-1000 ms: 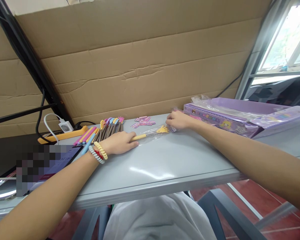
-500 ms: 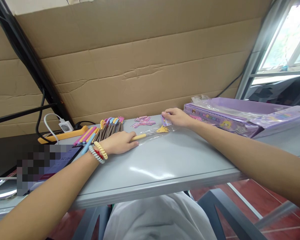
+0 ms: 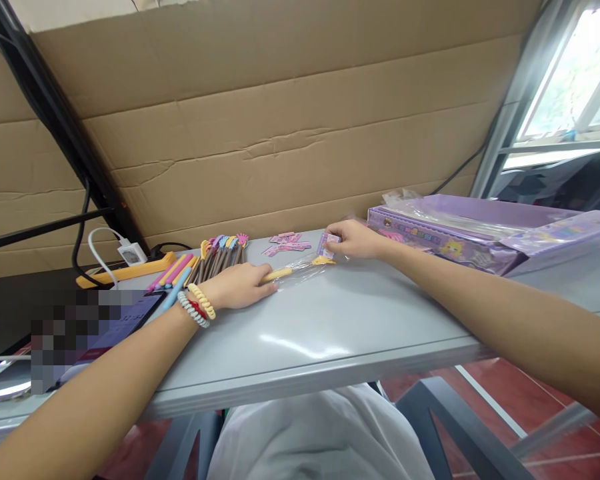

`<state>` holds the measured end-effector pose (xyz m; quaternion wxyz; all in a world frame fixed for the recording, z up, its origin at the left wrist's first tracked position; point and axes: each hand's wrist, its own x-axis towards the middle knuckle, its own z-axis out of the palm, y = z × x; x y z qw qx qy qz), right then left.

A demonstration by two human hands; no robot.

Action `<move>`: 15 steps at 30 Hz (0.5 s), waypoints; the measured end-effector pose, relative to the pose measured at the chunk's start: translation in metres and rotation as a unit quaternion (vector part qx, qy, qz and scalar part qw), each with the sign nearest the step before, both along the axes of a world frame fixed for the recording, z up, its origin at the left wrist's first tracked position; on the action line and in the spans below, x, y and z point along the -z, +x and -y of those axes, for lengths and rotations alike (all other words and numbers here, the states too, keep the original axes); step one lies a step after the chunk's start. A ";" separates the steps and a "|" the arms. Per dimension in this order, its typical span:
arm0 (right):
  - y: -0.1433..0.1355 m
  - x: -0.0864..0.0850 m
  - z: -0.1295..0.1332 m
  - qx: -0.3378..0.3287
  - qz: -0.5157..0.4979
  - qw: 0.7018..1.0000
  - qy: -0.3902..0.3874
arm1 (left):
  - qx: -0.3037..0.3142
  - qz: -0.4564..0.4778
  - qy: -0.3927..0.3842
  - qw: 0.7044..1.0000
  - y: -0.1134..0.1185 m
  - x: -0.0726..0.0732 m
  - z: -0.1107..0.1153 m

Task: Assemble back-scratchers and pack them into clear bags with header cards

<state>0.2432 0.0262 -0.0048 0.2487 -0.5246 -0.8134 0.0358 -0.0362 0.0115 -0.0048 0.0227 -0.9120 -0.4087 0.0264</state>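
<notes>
My left hand (image 3: 243, 285) is closed around the yellow handle of a back scratcher (image 3: 279, 274), which lies low over the table in a clear plastic bag (image 3: 303, 268). Its hand-shaped yellow head (image 3: 324, 261) points right, toward my other hand. Pinched in my right hand (image 3: 354, 239) is a small purple printed card (image 3: 327, 245), held right at the head and overlapping it in view. Whether the card is inside the bag's end or over it, I cannot tell. Beyond, several pink cards (image 3: 286, 245) lie loose on the table.
Left of the pink cards lie several more scratchers with coloured heads (image 3: 225, 248) and bright handles (image 3: 173, 272). A purple box (image 3: 450, 248) with plastic bags on it stands right. A phone (image 3: 115, 327), a white charger (image 3: 131, 253) and a cardboard wall (image 3: 280, 120) border the grey table (image 3: 300, 327).
My right hand has moved slightly, bringing the purple card upright over the scratcher's head, which now shows less of its fingers. My left hand has stayed in place.
</notes>
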 end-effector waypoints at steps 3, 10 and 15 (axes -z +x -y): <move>0.000 -0.002 0.002 -0.004 0.010 1.000 -0.008 | 0.002 0.000 0.001 1.000 0.000 0.000 0.000; -0.001 -0.003 0.004 0.016 0.028 0.999 -0.033 | -0.005 0.000 -0.005 1.000 0.001 -0.001 0.001; -0.002 -0.003 0.004 0.020 0.011 1.000 -0.011 | 0.000 -0.004 0.002 1.000 0.000 0.000 0.001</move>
